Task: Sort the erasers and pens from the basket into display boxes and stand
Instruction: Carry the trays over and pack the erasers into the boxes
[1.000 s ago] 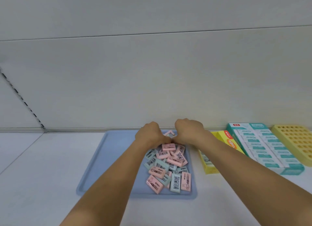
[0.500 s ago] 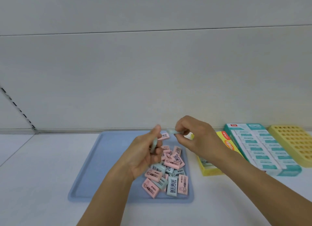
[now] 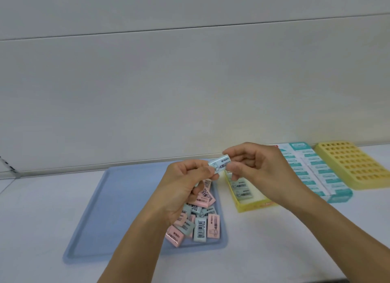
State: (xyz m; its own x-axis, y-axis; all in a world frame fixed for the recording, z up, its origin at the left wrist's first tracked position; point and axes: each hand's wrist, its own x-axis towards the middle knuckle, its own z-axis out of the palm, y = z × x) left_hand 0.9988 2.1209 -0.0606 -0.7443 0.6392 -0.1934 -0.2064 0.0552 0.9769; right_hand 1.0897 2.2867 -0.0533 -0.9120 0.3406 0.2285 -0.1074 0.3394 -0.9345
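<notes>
Mint-green eraser (image 3: 219, 165) pinched between left hand (image 3: 185, 187) and right hand (image 3: 259, 168), above blue tray (image 3: 118, 208), 12 o'clock of eraser pile (image 3: 198, 221). Light, rubbery, sleeve probably slick; best gripped across long flat faces. Yellow display box (image 3: 251, 204) at 3 o'clock.

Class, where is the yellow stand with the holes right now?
The yellow stand sits at the far right of the head view, beside the teal box.
</notes>
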